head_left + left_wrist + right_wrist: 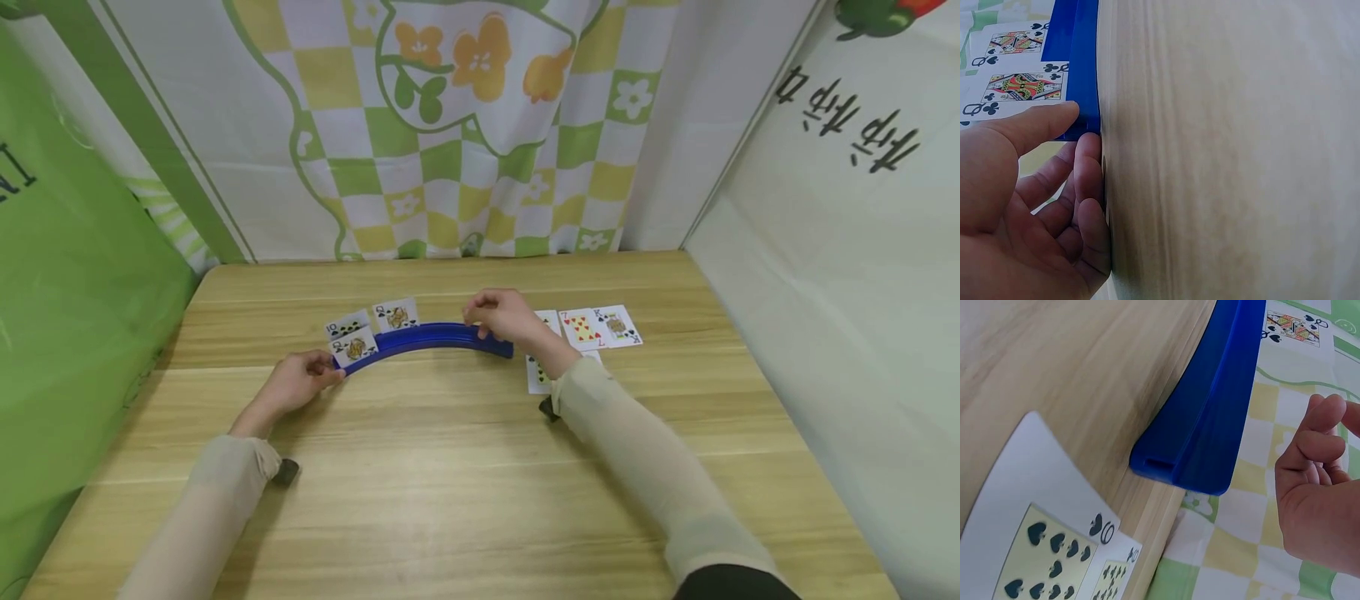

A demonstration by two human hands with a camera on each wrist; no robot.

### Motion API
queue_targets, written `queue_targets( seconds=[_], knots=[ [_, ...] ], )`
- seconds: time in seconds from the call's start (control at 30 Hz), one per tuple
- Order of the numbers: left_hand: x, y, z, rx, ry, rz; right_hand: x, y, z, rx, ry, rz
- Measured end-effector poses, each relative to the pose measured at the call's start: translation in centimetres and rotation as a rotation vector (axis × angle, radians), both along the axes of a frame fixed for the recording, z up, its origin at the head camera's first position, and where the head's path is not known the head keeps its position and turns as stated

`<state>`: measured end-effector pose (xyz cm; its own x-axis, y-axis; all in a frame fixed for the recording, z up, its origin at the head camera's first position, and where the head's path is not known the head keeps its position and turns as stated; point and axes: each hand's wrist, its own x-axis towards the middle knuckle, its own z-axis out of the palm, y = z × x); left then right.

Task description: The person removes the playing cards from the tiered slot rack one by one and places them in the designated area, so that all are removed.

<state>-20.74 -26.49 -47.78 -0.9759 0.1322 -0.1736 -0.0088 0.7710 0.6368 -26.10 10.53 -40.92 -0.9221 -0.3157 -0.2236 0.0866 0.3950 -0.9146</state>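
A curved blue card holder (427, 337) lies on the table. My left hand (298, 382) grips its left end, thumb (1054, 122) on the blue face and the other fingers below. At that end stand a queen of clubs (355, 348) and, behind it, a black ten (347, 323). A queen of spades (396, 316) stands a little to their right. Over the right part of the holder is my right hand (506, 319), its fingers loosely bent. In the right wrist view that hand (1322, 481) shows no card among its fingers.
Right of the holder lie a red seven (581, 329), a king of spades (618, 325) and further cards, among them a spade card (1047, 544), partly hidden by my right arm in the head view. A patterned curtain (480, 192) hangs behind the wooden table (420, 500).
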Motion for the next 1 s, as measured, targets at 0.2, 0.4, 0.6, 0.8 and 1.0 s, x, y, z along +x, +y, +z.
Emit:
queue_targets(
  seconds=[0.2,0.4,0.6,0.8,1.0],
  knots=[
    [0.0,0.0,0.1,0.002,0.002,-0.005,0.0,-0.9,0.2,-0.025,-0.007,-0.001],
    [0.1,0.1,0.1,0.002,0.006,-0.005,-0.4,-1.8,0.0,-0.048,-0.010,-0.015],
    [0.1,0.1,0.1,0.004,0.003,-0.004,-0.7,-2.4,-0.5,-0.081,-0.009,-0.004],
    [0.1,0.1,0.0,0.012,-0.011,0.004,-0.8,-3.1,-0.2,-0.079,-0.012,-0.004],
    [0.2,0.1,0.1,0.013,-0.005,0.001,-1.2,-4.1,-0.3,-0.095,0.008,0.016]
  ],
)
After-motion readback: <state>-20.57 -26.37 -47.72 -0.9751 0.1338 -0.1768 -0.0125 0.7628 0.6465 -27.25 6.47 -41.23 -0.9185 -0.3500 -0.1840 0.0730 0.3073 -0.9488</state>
